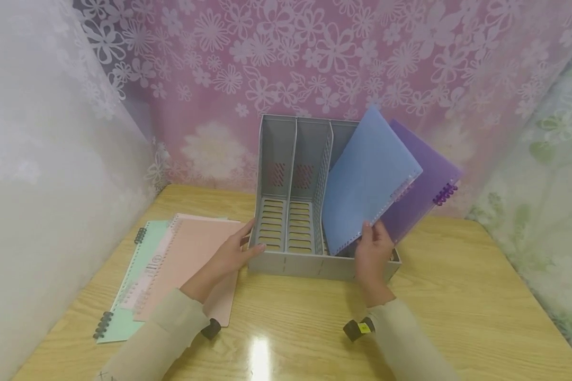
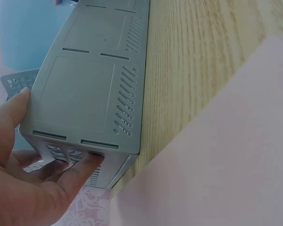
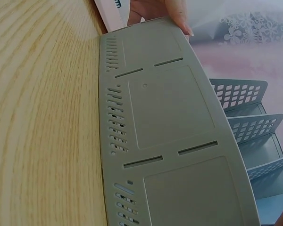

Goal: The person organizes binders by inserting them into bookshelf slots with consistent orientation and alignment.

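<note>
A grey file organizer [image 1: 302, 264] with upright dividers stands on the table. My left hand [image 1: 226, 259] grips its front left corner, thumb on the front rim; in the left wrist view the fingers of that hand [image 2: 33, 174] wrap round the end wall. My right hand [image 1: 374, 256] pinches the lower spine edge of a blue spiral notebook [image 1: 367, 180], which tilts to the right with its lower part inside the organizer's right half. Behind it a purple spiral notebook [image 1: 424, 180] leans right. In the right wrist view only a bit of my right hand shows at the lower right corner.
Left of the organizer, a pink notebook [image 1: 197, 259] overlaps a paler pink one [image 1: 135, 291] and a mint green notebook [image 1: 116, 328] on the wooden table [image 1: 295, 328]. Flowered curtains [image 1: 209, 95] hang close behind and at both sides.
</note>
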The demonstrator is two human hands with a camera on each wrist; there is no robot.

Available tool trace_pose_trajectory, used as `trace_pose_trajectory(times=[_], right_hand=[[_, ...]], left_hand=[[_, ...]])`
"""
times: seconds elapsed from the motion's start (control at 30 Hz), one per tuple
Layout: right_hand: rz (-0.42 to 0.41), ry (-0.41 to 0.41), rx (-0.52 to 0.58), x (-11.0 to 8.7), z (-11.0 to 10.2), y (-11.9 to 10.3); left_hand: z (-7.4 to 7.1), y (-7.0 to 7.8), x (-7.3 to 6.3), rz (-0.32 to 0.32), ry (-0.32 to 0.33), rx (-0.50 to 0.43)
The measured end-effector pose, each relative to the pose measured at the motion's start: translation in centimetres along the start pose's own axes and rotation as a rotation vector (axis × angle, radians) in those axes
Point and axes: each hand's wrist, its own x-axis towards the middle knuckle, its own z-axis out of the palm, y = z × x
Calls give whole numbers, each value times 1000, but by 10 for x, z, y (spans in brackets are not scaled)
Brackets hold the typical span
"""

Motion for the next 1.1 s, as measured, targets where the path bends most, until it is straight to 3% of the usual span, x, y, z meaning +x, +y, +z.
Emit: trace_pose_trajectory(times=[0.27, 0.73, 1.1], right_hand=[[-25, 14, -57, 5, 6, 2], [3, -50, -143, 2, 5, 7], [-67, 71, -130, 1, 10, 9]], left_hand=[[1, -1, 2, -1, -11, 10], [0, -2, -1, -4, -16, -3], [-1, -2, 0, 9, -15, -12]])
